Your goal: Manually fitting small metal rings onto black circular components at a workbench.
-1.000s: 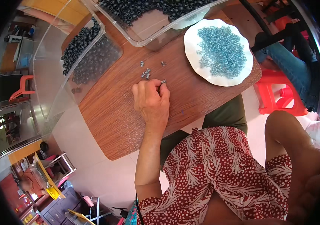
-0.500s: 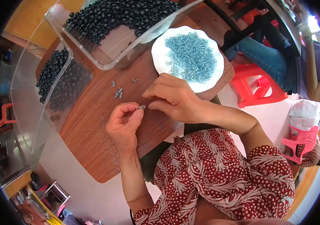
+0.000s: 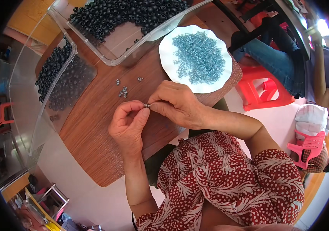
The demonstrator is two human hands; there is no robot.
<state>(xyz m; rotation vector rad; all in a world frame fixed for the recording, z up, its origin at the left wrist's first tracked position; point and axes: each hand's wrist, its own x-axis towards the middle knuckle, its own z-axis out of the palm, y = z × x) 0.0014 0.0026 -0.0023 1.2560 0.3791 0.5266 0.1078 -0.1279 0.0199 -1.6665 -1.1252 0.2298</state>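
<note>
My left hand (image 3: 127, 125) and my right hand (image 3: 176, 104) meet over the brown wooden table (image 3: 91, 131), fingertips pinched together on a small silvery bead piece (image 3: 146, 104). Both hands grip that piece between thumb and forefinger. A few more small silvery pieces (image 3: 123, 92) lie loose on the wood just beyond my hands. A white scalloped plate (image 3: 168, 50) heaped with small light-blue beads sits past my right hand.
A clear plastic tray (image 3: 114, 42) full of black beads stands at the far edge, and a second clear tray (image 3: 45, 96) with black beads lies to the left. A red plastic stool (image 3: 264, 96) and a seated person in jeans (image 3: 284, 61) are to the right.
A second ago only my left hand was on the table by the loose pieces. My right hand has since come in and both now pinch one small piece together; the view shifted.
</note>
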